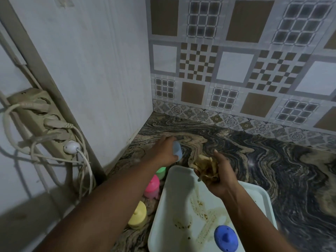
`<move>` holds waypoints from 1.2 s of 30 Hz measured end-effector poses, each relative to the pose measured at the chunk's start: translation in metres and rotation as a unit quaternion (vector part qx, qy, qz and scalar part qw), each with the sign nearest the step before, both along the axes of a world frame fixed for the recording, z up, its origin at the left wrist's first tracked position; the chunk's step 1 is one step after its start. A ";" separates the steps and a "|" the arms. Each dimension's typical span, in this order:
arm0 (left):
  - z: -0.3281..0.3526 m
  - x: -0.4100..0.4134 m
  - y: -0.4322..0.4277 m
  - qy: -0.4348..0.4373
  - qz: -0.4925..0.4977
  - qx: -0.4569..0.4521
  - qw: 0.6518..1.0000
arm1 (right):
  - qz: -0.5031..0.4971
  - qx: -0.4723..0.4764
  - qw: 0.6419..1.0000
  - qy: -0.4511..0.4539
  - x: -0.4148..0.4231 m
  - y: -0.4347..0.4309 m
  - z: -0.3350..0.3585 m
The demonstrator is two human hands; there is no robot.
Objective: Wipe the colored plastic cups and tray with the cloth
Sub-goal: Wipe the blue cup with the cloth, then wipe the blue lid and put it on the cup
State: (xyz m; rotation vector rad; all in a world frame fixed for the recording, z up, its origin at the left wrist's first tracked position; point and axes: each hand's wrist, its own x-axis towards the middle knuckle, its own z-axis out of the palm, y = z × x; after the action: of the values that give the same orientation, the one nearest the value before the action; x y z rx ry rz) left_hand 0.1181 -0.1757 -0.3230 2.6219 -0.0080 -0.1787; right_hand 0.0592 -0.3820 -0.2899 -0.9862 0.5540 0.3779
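We take the white tray (181,188) as our landmark. It lies on the marbled counter (272,170), and brown smears mark its floor, so it looks not yet wiped. Beyond its far left corner our left hand (164,151) wraps its fingers around a pale blue cup (177,151), low over the counter; we cannot tell whether the cup touches it. Over the tray's far edge our right hand (216,175) bunches the stained cloth (204,167), fingers curled in around it. Along the tray's left side three cups stand upside down on the counter: a green cup (161,172) farthest, a pink cup (152,187) in the middle, a yellow cup (138,218) nearest. A dark blue cup (226,238) sits upside down inside the tray's near end.

We judge the cups light, stiff and smooth, likely slippery if damp, so a hold around the wall suits best. The cloth is soft and crumples to fit. The tray looks light and rigid; we would steady it by its rim.
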 end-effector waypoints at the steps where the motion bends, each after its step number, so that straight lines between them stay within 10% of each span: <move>1: -0.005 0.003 -0.001 0.005 -0.002 0.023 1.000 | 0.016 0.001 1.000 -0.001 0.001 0.001 -0.004; 13: -0.029 0.016 -0.006 0.120 0.020 0.124 0.985 | -0.002 0.119 0.992 0.038 -0.004 -0.020 -0.022; 23: -0.001 -0.027 -0.074 -0.089 -0.058 0.036 0.994 | -0.006 0.002 1.000 -0.011 -0.026 -0.098 -0.003; 30: -0.023 -0.111 -0.150 0.093 -0.270 0.014 0.958 | -0.082 0.014 0.996 0.036 -0.064 -0.152 -0.025; 36: -0.049 -0.152 -0.174 0.080 -0.231 0.091 0.965 | -0.019 -0.001 1.000 0.005 -0.105 -0.172 -0.038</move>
State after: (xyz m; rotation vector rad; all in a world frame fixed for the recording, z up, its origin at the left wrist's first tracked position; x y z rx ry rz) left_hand -0.0340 -0.3498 -0.3719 2.7368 -0.5766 -0.5771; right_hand -0.0454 -0.5539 -0.3274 -0.9739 0.5812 0.3481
